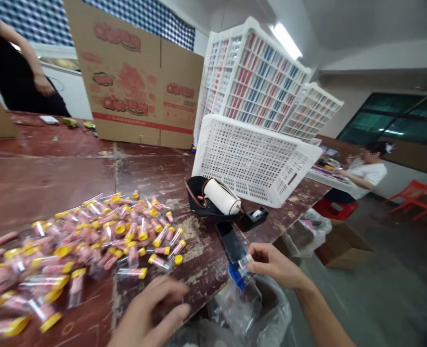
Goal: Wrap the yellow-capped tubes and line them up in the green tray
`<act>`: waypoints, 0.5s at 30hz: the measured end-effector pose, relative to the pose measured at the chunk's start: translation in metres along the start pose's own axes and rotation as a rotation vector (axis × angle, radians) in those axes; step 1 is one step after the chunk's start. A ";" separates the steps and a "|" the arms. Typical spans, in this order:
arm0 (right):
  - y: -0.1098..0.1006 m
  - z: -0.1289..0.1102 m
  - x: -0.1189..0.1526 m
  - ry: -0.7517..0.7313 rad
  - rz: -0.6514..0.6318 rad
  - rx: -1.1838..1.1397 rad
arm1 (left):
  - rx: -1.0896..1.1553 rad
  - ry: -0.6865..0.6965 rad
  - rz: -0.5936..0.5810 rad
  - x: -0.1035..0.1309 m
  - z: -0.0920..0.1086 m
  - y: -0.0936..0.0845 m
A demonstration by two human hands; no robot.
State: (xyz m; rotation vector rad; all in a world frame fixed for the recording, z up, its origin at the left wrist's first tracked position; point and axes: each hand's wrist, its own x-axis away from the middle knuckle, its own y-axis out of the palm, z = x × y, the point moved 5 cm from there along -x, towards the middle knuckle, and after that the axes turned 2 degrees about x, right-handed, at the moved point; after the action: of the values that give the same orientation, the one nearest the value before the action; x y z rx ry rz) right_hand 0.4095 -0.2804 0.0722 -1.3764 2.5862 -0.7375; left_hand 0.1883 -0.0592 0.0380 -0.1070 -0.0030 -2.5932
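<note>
My right hand [274, 265] pinches what looks like a blue-capped transparent tube [239, 275] with a white end; blur hides its details. It is over the table edge, above a transparent plastic bag [245, 308]. My left hand [151, 308] is smeared by motion but visibly holds nothing, its thumb and fingers apart, beside a heap of small transparent tubes [108, 231] with yellow caps and pink contents. A black phone [231, 241] lies flat just behind the tube in my right hand.
A black bag with a white roll [222, 196] and a tape dispenser [255, 218] sit before a tilted white crate [249, 149]. Filled crates [267, 72] are stacked behind. A printed cardboard sheet [137, 82] stands upright. One person [370, 173] sits at right; another [18, 67] stands at left.
</note>
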 end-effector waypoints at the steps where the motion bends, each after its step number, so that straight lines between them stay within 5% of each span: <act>1: 0.014 -0.018 -0.001 -0.026 -0.072 0.024 | -0.028 0.050 -0.100 -0.004 0.012 0.017; 4: 0.044 -0.056 -0.005 -0.070 -0.200 0.074 | -0.030 0.102 -0.234 -0.017 0.035 0.055; 7: 0.058 -0.068 -0.011 -0.077 -0.265 0.037 | 0.002 0.106 -0.303 -0.025 0.037 0.073; 11: 0.056 -0.054 -0.023 -0.077 -0.145 -0.243 | 0.191 0.004 -0.302 -0.030 0.023 0.072; 15: 0.071 -0.026 -0.024 -0.134 -0.033 -0.446 | 0.490 -0.079 -0.151 -0.035 0.006 0.068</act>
State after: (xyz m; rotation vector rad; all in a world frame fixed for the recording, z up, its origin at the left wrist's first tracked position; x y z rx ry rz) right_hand 0.3615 -0.2184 0.0583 -1.5154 2.7258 -0.0598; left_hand 0.2536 -0.0988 0.0402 -0.0287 -0.6932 -2.6524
